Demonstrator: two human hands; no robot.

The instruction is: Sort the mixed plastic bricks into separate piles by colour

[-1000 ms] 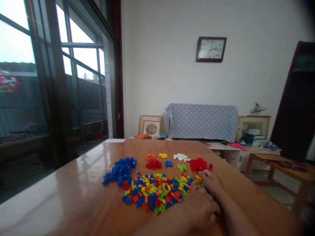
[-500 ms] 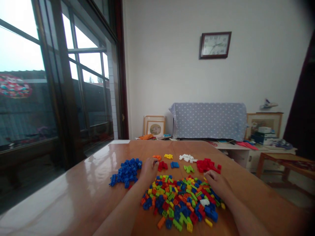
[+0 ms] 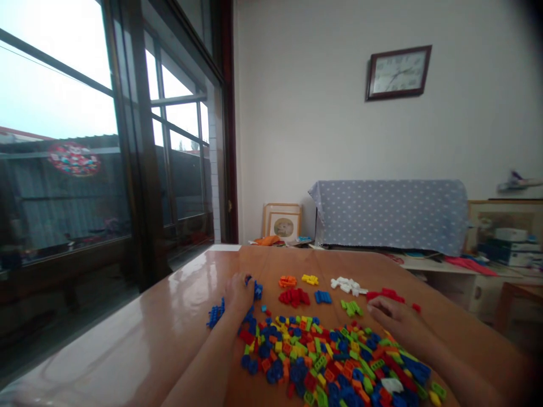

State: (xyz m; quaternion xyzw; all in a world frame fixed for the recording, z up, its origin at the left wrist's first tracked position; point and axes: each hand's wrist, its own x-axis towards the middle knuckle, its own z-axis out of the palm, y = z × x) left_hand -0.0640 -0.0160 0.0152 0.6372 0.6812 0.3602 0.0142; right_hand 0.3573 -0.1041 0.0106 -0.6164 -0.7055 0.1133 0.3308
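My left hand [image 3: 238, 293] is over the blue brick pile [image 3: 216, 312] on the left of the table, hiding much of it. Its fingers are closed, with a small dark blue brick [image 3: 248, 278] showing at the tips. Beside the red brick pile [image 3: 386, 295] and the small light green group [image 3: 351, 308], my right hand [image 3: 392, 315] is held low with its fingers curled together; whatever they hold, if anything, is hidden. Between my forearms spreads a large heap of mixed coloured bricks [image 3: 322, 356].
Behind the heap lie small groups: orange bricks [image 3: 287, 281], yellow bricks [image 3: 310, 279], white bricks [image 3: 347, 285], dark red bricks [image 3: 294, 297] and blue bricks [image 3: 323, 297]. The glossy wooden table [image 3: 169, 316] reaches toward a cloth-covered object [image 3: 390, 215] by the wall.
My left hand has moved left from beside the dark red group to over the blue pile. My right hand stays near the red and green bricks. The view has turned left.
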